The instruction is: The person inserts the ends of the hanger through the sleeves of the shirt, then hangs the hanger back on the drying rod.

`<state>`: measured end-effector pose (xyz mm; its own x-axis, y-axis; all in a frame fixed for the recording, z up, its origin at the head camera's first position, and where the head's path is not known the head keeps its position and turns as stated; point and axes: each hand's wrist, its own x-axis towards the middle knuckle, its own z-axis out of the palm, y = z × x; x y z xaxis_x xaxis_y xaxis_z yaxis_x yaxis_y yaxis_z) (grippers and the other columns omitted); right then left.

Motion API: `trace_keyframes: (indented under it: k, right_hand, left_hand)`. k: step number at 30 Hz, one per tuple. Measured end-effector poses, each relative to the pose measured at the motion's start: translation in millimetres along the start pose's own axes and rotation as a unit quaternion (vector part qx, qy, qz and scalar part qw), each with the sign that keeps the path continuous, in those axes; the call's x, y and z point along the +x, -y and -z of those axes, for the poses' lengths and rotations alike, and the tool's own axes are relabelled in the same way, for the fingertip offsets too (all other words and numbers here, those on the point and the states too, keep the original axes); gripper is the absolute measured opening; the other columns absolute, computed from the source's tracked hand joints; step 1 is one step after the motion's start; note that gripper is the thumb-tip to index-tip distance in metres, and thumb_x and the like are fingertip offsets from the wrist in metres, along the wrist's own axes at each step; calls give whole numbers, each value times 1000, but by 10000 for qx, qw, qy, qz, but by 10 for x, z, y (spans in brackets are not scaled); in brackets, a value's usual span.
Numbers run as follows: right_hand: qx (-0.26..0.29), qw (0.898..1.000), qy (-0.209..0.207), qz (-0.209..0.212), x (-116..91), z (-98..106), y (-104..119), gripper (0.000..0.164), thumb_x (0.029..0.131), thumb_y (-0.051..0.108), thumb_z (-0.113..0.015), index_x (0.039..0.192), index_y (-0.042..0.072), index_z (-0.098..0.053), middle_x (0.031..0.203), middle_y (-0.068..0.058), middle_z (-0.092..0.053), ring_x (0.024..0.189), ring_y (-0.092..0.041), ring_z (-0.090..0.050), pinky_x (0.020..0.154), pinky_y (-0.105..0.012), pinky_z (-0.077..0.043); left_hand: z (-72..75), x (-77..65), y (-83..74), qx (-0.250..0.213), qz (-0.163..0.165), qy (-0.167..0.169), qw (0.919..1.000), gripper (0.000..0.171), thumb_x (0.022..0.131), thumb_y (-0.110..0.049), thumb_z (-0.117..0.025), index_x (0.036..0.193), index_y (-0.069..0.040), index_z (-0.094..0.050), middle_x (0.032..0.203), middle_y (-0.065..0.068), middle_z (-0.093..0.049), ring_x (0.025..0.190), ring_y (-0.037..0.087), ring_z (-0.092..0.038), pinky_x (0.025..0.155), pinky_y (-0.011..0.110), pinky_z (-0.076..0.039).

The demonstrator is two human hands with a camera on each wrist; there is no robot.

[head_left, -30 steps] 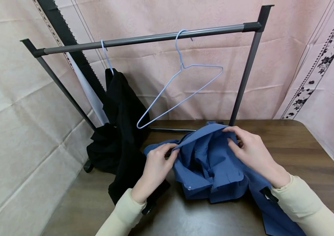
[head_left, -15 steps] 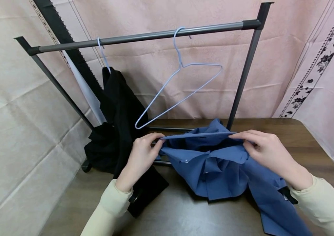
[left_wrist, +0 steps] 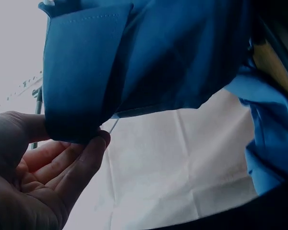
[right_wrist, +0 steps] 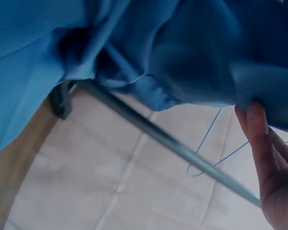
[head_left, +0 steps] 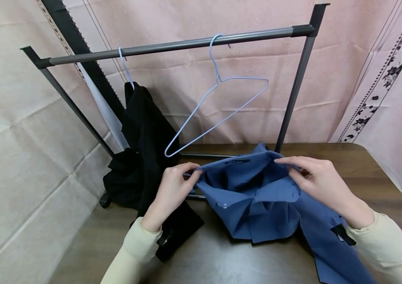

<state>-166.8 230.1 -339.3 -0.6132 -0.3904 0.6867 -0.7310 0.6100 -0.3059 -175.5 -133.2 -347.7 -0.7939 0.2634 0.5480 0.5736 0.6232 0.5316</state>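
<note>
So compared with a second ago, both hands have slid outward, and the top edge of the blue garment [head_left: 270, 221] is now spread wider between them. A dark label [head_left: 240, 161] on its inside shows now too. The left hand [head_left: 172, 189] pinches that edge at one end, thumb against fingers, and the wrist cam shows the cloth caught there as well. The right hand [head_left: 323, 181] has the other end between thumb and fingers.

The blue garment is bunched up between the hands, its lower folds down on the worktop [head_left: 218, 260], with one long piece trailing under the right forearm toward the near side. Right behind it is a clothes rack, with a pale blue wire hanger [head_left: 217, 79] hooked over the rail [head_left: 172, 46]. Further left, a black garment [head_left: 147, 134] hangs from another pale hanger [head_left: 127, 70], its lower part slumped onto the worktop beside the left forearm.
</note>
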Motion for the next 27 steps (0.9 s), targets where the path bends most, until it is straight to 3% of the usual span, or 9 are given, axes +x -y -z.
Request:
trace_keyframes:
  k: [4,9,13,17,22,27]
  right_hand:
    - [41,9999,7,128,100,-69,45,48,83,-10,-70,119,22,-74,93,5,-70,52,2,-41,52,-14,-36]
    - [-62,10000,-68,25,151,-134,73,46,82,-7,-75,121,19,-70,73,9,-62,58,-1,-54,56,-16,-44]
    - [17,9996,27,-266,154,-131,94,46,84,0,-78,126,17,-66,88,1,-73,69,-5,-65,64,-16,-50]
    - [72,9987,77,-493,236,-48,123,43,90,10,-77,129,21,-65,105,5,-74,80,-3,-67,68,-15,-50]
    - [62,9981,-305,-535,498,100,155,34,92,11,-75,125,18,-69,108,5,-74,87,4,-64,70,-12,-48]
    - [131,9945,-792,-665,823,212,187,25,95,17,-72,120,15,-72,100,-1,-75,80,8,-62,70,-9,-47]
  left_hand:
    - [-10,-6,-47,-200,-1,-36,9998,12,96,-12,-70,103,-3,-76,95,7,-74,65,8,-66,56,22,-54]
    - [10,16,-96,-183,-82,-318,9993,13,96,-14,-71,100,-3,-77,95,7,-75,74,11,-70,63,24,-57]
    - [29,27,-101,-159,-38,-451,9988,12,95,-14,-71,97,-4,-77,90,6,-75,74,11,-69,64,28,-57]
    - [48,32,-102,-160,66,-502,9986,11,95,-13,-71,95,-5,-78,87,4,-74,73,11,-68,63,30,-57]
    - [52,35,-109,-182,226,-426,9987,11,95,-13,-71,95,-5,-78,86,4,-74,73,11,-68,62,26,-56]
    - [47,21,-104,-155,311,-410,9986,11,94,-13,-71,95,-4,-78,86,5,-74,72,11,-68,60,25,-55]
